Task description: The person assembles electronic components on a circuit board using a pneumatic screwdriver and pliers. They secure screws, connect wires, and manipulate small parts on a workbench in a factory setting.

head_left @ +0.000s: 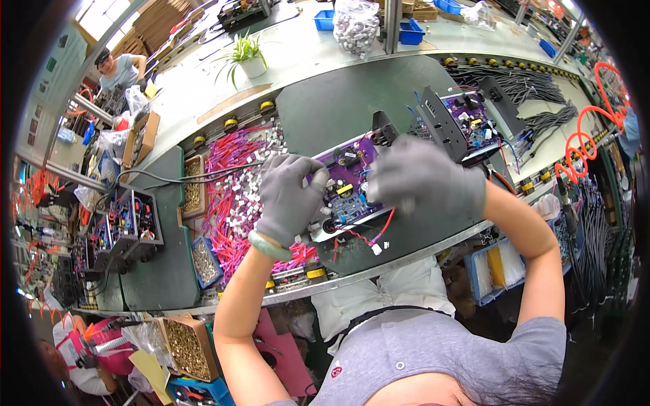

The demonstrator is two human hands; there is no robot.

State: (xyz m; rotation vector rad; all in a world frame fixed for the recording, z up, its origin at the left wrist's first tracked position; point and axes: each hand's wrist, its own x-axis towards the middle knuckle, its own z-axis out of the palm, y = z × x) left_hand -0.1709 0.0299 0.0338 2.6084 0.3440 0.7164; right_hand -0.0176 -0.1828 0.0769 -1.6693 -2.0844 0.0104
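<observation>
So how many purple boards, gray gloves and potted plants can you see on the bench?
Purple circuit boards: 2, one under the hands, one further right
Gray gloves: 2, left hand, right hand
Potted plants: 1
Total: 5

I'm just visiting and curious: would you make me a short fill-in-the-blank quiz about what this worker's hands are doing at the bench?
1. Both hands, the left hand and the right hand, wear ____ gloves.
2. Between the hands lies a circuit board coloured ____.
3. The green bracelet sits on the ____ wrist.
4. The heap of pink wires lies to the ____ of the circuit board.

Missing words: grey; purple; left; left
</observation>
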